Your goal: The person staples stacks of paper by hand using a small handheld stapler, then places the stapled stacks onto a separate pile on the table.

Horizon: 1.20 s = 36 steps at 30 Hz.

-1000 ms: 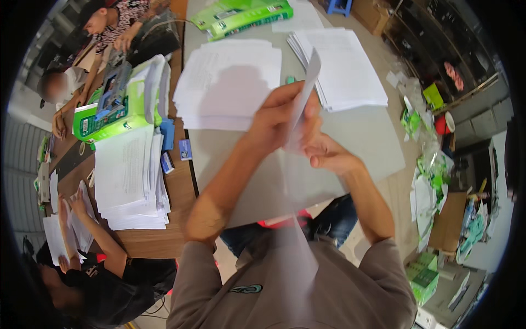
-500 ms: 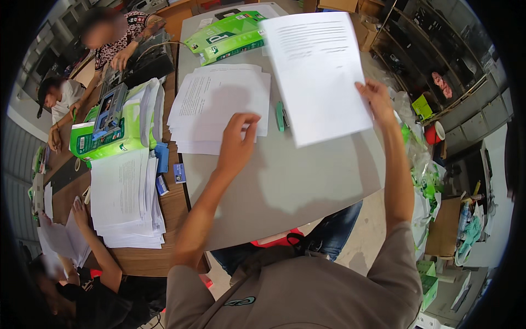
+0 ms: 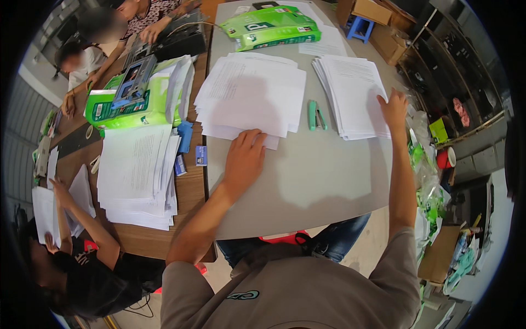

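Observation:
A broad, uneven stack of printed papers (image 3: 235, 104) lies on the grey table. At its near edge, my left hand (image 3: 246, 156) has its fingers closed on a sheet of paper (image 3: 270, 142) whose corner sticks out toward me. A narrower pile of papers (image 3: 353, 101) stands to the right, its sheets slightly fanned along the left side. Just off that pile's right edge, my right hand (image 3: 393, 112) is open with thumb and fingers apart, holding nothing. Between the two stacks lies a green stapler (image 3: 315, 116).
A green paper-ream package (image 3: 271, 27) lies at the table's far end. On the brown table (image 3: 192, 192) at left are another paper stack (image 3: 131, 170), a ream package (image 3: 159, 104) and small blue boxes (image 3: 201, 156). Other people work there. Plastic bags crowd the right side.
The printed sheets my right hand held up now lie on the right pile, and that hand has let go. My left hand has come down to the broad stack's near edge. The view has shifted.

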Motion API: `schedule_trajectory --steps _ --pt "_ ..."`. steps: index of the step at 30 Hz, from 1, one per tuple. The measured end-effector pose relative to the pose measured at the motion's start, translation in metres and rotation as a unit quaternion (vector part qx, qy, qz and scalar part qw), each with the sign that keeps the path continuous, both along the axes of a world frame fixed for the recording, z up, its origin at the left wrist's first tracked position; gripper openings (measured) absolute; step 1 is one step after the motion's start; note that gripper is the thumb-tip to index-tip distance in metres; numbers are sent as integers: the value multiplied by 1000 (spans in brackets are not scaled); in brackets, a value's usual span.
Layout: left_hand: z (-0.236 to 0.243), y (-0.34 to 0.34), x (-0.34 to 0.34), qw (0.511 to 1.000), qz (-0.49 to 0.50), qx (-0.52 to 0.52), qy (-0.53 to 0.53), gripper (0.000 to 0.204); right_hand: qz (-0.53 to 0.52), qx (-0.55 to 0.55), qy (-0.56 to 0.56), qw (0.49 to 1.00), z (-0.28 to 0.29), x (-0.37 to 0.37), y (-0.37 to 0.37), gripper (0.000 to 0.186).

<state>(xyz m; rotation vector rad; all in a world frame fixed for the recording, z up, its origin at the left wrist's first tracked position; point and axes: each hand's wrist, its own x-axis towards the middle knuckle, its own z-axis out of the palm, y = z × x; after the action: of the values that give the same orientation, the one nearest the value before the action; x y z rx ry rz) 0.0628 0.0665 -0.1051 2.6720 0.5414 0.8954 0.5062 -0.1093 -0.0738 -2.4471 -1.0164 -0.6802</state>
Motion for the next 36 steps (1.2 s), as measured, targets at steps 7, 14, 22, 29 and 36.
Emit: schedule_trajectory --steps 7,14,22,29,36 --pt "-6 -2 1 1000 9 0 -8 34 436 -37 27 899 15 -228 124 45" --pt "-11 3 -8 999 45 10 3 35 427 -176 -68 884 -10 -256 183 45" --pt "-14 -1 -10 999 15 26 13 39 335 -327 -114 877 3 -283 203 61" --pt "-12 -3 -6 999 19 30 17 37 257 -160 -152 941 -13 -298 221 21" --pt "-16 -2 -4 998 36 48 20 34 330 90 296 892 71 -262 145 17"
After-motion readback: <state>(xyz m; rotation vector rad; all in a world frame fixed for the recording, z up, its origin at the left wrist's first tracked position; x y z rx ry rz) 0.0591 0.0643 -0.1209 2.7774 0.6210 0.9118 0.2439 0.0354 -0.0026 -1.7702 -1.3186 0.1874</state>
